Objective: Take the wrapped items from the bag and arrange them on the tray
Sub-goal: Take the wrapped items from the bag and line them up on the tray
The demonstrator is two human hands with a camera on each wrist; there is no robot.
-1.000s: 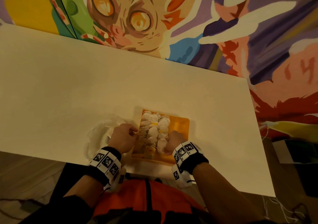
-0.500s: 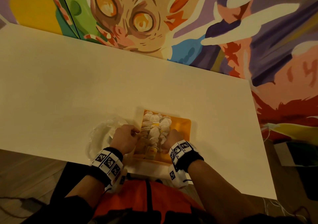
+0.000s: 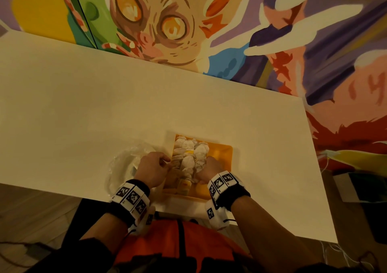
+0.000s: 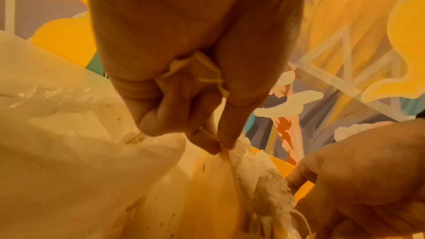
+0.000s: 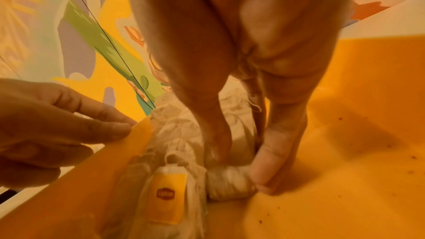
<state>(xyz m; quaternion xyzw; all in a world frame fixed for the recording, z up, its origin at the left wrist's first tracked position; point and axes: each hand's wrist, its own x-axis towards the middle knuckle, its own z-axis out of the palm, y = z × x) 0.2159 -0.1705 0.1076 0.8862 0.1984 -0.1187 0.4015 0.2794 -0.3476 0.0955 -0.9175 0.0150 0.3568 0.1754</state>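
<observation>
Our right hand [image 5: 241, 97] pinches one wrapped item [image 5: 230, 182] between thumb and forefinger, low in the orange tray [image 3: 225, 154]. Our left hand [image 3: 154, 170] curls at the tray's left rim, thumb and forefinger nipping a thin string [image 4: 232, 168]. The wrapped items [image 3: 191, 157] lie in rows running from the tray's near edge to its far edge. The clear bag [image 3: 125, 163] lies crumpled just left, on the white table [image 3: 83, 105].

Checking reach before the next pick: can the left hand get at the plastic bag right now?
Probably yes: the plastic bag lies right beside the left hand, nothing between, but its fingers are pinching a string.
</observation>
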